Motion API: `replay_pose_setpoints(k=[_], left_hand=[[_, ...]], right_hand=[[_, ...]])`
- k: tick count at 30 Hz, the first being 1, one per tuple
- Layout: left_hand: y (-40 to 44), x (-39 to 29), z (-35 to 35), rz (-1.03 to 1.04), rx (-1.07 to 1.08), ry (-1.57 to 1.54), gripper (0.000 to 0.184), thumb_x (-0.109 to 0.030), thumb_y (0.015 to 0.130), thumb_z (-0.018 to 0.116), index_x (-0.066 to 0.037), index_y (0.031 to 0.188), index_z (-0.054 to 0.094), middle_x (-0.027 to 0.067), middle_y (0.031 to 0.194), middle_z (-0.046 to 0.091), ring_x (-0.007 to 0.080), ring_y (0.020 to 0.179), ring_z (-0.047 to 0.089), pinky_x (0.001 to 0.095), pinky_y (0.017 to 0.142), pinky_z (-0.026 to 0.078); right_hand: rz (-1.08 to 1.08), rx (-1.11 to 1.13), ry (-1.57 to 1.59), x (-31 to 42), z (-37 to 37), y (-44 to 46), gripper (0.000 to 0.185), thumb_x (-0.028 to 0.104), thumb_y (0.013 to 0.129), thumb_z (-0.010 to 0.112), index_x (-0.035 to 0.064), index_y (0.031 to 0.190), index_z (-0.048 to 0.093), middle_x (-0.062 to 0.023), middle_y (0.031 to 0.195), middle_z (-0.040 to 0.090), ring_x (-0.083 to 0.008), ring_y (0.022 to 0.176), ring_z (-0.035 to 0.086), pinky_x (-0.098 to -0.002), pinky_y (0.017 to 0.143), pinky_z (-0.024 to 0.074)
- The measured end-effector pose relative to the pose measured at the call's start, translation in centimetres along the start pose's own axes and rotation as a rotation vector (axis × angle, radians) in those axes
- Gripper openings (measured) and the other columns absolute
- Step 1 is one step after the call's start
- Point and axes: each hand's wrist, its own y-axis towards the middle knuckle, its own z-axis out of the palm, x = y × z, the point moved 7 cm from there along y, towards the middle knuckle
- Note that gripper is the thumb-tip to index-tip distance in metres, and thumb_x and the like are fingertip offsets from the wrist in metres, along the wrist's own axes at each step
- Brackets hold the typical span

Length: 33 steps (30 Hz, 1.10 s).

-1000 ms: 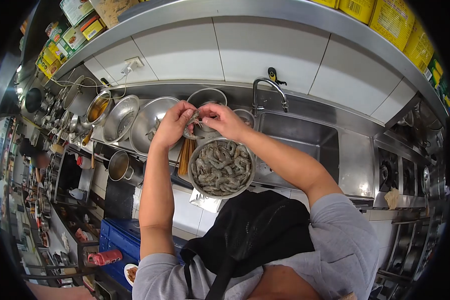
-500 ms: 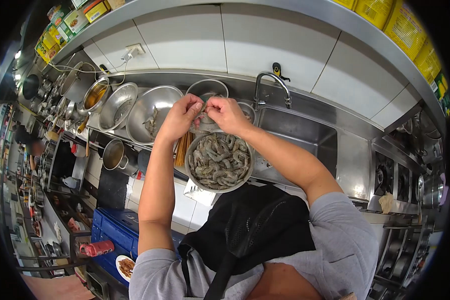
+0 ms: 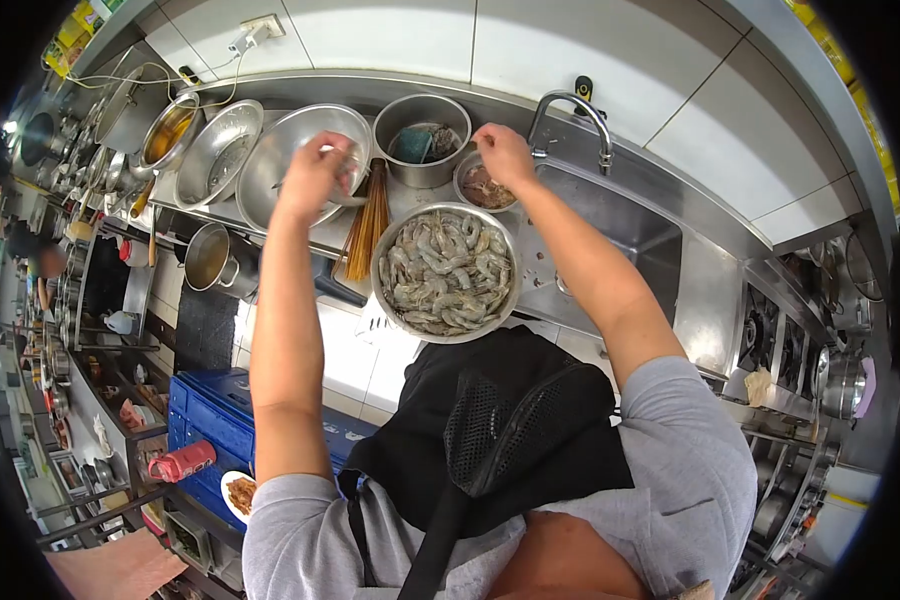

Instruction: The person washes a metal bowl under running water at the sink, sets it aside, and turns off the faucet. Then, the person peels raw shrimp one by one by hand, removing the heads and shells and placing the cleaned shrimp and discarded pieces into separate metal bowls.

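Note:
A round metal bowl full of grey shrimp [image 3: 446, 272] stands at the counter's front edge. My left hand [image 3: 315, 178] is over a wide steel bowl [image 3: 265, 165], smeared by motion, with a greyish shrimp at its fingers. Above the rim of a small bowl of pinkish scraps [image 3: 485, 188] is my right hand [image 3: 505, 155], its fingers pinched together; whatever is between them is too small to make out. Between the two bowls at the back, a deep pot [image 3: 422, 125] holds a blue-green pad. A bundle of thin wooden sticks [image 3: 368, 230] lies left of the shrimp bowl.
To the right is a sink [image 3: 610, 235] with a curved faucet [image 3: 577, 98]. More metal bowls [image 3: 213, 155] line the left counter. A blue chest [image 3: 205, 415], a red bottle [image 3: 183, 461] and a plate of food [image 3: 238, 495] are at lower left. Stove burners [image 3: 760, 335] stand far right.
My hands have moved apart, the left over the wide bowl and the right to the small scrap bowl. The camera view has shifted, so the counter appears higher and the deep pot is uncovered.

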Motion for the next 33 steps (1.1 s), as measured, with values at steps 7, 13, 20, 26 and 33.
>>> replay_pose_setpoints(k=[7, 13, 20, 26, 33], left_hand=[[2.8, 3.7, -6.8, 0.241, -0.415, 0.906, 0.034, -0.016, 0.086, 0.07, -0.003, 0.117, 0.064, 0.0225, 0.107, 0.067, 0.0429, 0.104, 0.061, 0.0476, 0.096, 0.048], [-4.0, 8.2, 12.2, 0.159, 0.27, 1.15, 0.024, -0.025, 0.087, 0.069, -0.008, 0.104, 0.071, 0.0163, 0.108, 0.067, 0.0377, 0.099, 0.065, 0.0458, 0.089, 0.053], [-5.9, 11.3, 15.3, -0.303, 0.278, 1.196, 0.046, -0.048, 0.089, 0.067, -0.007, 0.108, 0.072, 0.0187, 0.115, 0.07, 0.0326, 0.107, 0.069, 0.044, 0.092, 0.054], [-6.4, 13.4, 17.8, -0.041, 0.077, 1.198, 0.043, -0.039, 0.086, 0.07, -0.007, 0.115, 0.065, 0.0144, 0.108, 0.071, 0.0343, 0.106, 0.067, 0.0472, 0.092, 0.052], [-6.6, 12.9, 16.4, 0.038, 0.01, 0.847, 0.03, -0.021, 0.082, 0.073, -0.007, 0.104, 0.059, 0.013, 0.084, 0.07, 0.0323, 0.08, 0.069, 0.0435, 0.074, 0.054]], right_hand=[[0.053, 0.205, -0.347, -9.3, 6.6, -0.5, 0.03, 0.012, 0.085, 0.058, 0.0118, 0.112, 0.072, -0.0218, 0.121, 0.065, -0.0364, 0.115, 0.061, -0.0434, 0.102, 0.0474], [0.118, 0.353, -0.369, -5.6, 4.0, -1.2, 0.029, 0.01, 0.084, 0.061, 0.0106, 0.11, 0.072, -0.0183, 0.127, 0.063, -0.0356, 0.119, 0.059, -0.0476, 0.099, 0.0485], [0.041, 0.202, -0.45, -3.9, 1.9, -2.4, 0.038, 0.013, 0.083, 0.064, 0.0154, 0.121, 0.068, -0.0145, 0.126, 0.06, -0.0345, 0.115, 0.058, -0.0501, 0.099, 0.0476], [-0.158, 0.289, -0.097, -2.0, 3.5, -6.0, 0.044, 0.016, 0.086, 0.064, 0.0172, 0.13, 0.063, -0.0158, 0.126, 0.059, -0.0362, 0.12, 0.055, -0.0475, 0.103, 0.0435], [-0.156, 0.489, 0.277, -0.3, 2.6, -8.8, 0.03, 0.011, 0.089, 0.065, 0.0078, 0.118, 0.067, -0.0159, 0.113, 0.066, -0.0334, 0.105, 0.064, -0.0417, 0.093, 0.0499]])
